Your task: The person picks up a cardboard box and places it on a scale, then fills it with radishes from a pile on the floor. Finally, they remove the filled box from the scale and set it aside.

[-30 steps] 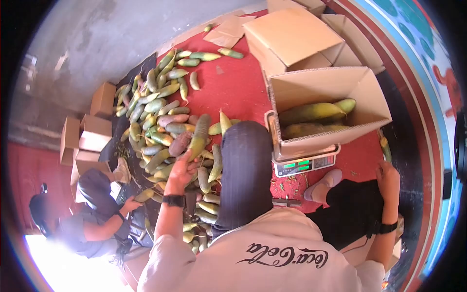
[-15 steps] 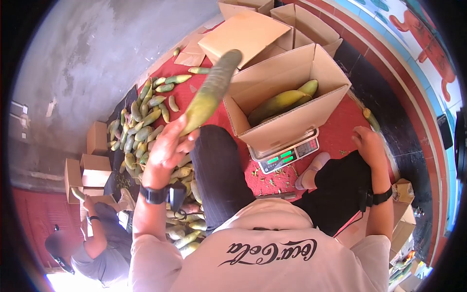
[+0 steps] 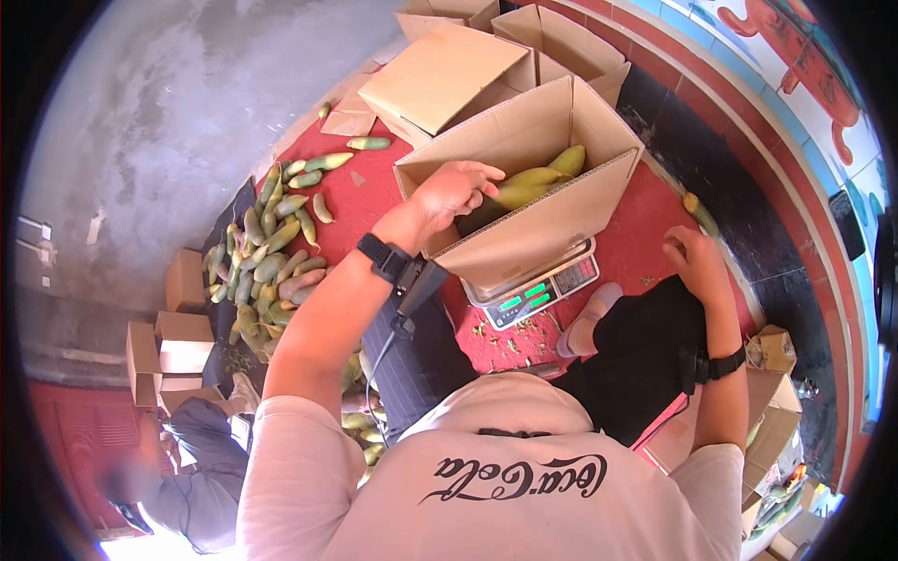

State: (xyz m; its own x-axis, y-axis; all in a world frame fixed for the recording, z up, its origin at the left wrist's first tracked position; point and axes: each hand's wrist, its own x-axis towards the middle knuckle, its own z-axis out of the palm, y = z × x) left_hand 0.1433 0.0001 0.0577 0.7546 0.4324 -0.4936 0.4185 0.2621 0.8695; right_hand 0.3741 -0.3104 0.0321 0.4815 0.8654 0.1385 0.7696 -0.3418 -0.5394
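My left hand [image 3: 456, 194] reaches over the near left wall of an open cardboard box [image 3: 524, 245]. Its fingers are loosely bent and apart, with no radish visible in them. Just past the fingertips lie large green radishes [image 3: 528, 187] with yellowish ends, partly hidden inside the box. The box stands on a digital scale [image 3: 538, 294] with lit green displays. My right hand [image 3: 694, 260] hangs near my right knee, fingers loosely curled and apart, holding nothing.
A heap of green radishes [image 3: 271, 252] covers the red floor mat to the left. More cardboard boxes [image 3: 449, 75] stand behind the scale. A single radish [image 3: 700, 214] lies by the right wall. Another person [image 3: 201, 467] sits at the lower left near small boxes [image 3: 182, 341].
My left hand has moved right and down from above the floor to the box. The radish it held upright is out of its grasp. My right hand has barely moved.
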